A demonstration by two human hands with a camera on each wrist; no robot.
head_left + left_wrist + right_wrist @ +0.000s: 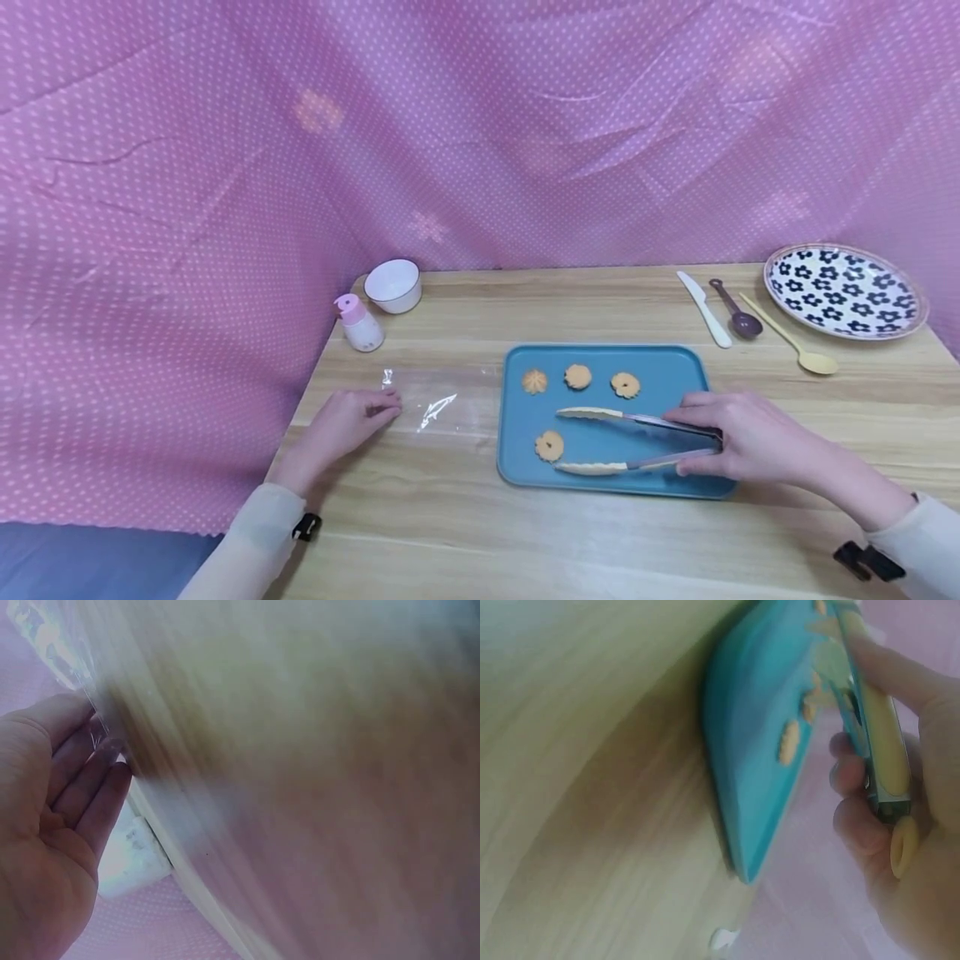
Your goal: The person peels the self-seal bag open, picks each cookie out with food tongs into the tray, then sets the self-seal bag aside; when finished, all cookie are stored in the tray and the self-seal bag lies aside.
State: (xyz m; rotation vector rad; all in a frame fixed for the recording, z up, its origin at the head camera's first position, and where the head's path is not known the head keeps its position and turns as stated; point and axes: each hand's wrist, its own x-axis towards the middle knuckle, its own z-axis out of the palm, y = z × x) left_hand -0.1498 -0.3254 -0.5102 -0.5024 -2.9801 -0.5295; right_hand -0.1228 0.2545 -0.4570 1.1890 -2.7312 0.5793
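My left hand (348,429) is at the left edge of a clear plastic bag (450,408) lying flat on the table. In the left wrist view its thumb and fingers pinch the bag's edge. My right hand (757,442) grips a pair of tongs (592,413) by the handles, their two cream tips spread apart. The tongs are over a blue tray (667,375) and point left, with nothing between the tips. Three cookies line the tray's far side, one of them a round cookie (577,377). Another cookie (550,446) lies close to the near tip.
Back left stand a white bowl (393,287) and a pink-topped pump bottle (363,329). Back right lie a white knife (705,308), a dark measuring spoon (745,323), a yellow spoon (816,362) and a flower-patterned plate (843,292). A pink dotted cloth (525,167) hangs behind.
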